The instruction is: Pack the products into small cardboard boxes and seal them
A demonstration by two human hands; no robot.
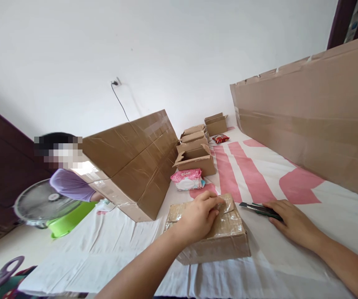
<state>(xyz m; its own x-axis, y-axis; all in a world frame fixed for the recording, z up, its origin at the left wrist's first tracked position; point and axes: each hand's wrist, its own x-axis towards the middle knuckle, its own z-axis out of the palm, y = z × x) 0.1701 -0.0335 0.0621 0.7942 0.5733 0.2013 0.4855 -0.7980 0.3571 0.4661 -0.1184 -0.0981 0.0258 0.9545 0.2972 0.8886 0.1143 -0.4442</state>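
A small taped cardboard box lies on the cloth in front of me. My left hand rests on its top, fingers partly stretched and a little bent, with no object inside them. To the right of the box, my right hand is closed around a utility knife. Its blade is out and points left toward the box, apart from it. Behind the box is a pink and white pack of wipes.
Open cardboard boxes stand in a row farther back, near a red snack packet. Large cardboard panels rise at left and right. Beyond the left one sits a person in a purple sleeve, near a green tub.
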